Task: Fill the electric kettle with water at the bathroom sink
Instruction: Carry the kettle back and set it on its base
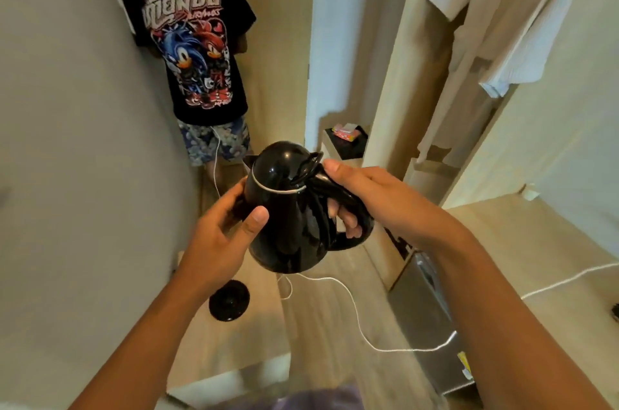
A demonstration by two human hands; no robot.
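Observation:
A glossy black electric kettle [288, 208] hangs in the air at the middle of the head view, lid closed, spout pointing away to the left. My right hand [355, 191] is wrapped around its handle, thumb on top near the lid. My left hand [227, 228] cups the kettle's left side, thumb pressed on the body. The kettle's round black base [229, 300] lies below on a wooden ledge. No sink is in view.
A person in a black printed T-shirt [191, 51] stands ahead in the narrow passage, back turned. White robes [502, 24] hang at the right. A white cable [351, 309] trails across the wooden floor. A steel mini fridge [425, 315] stands at lower right.

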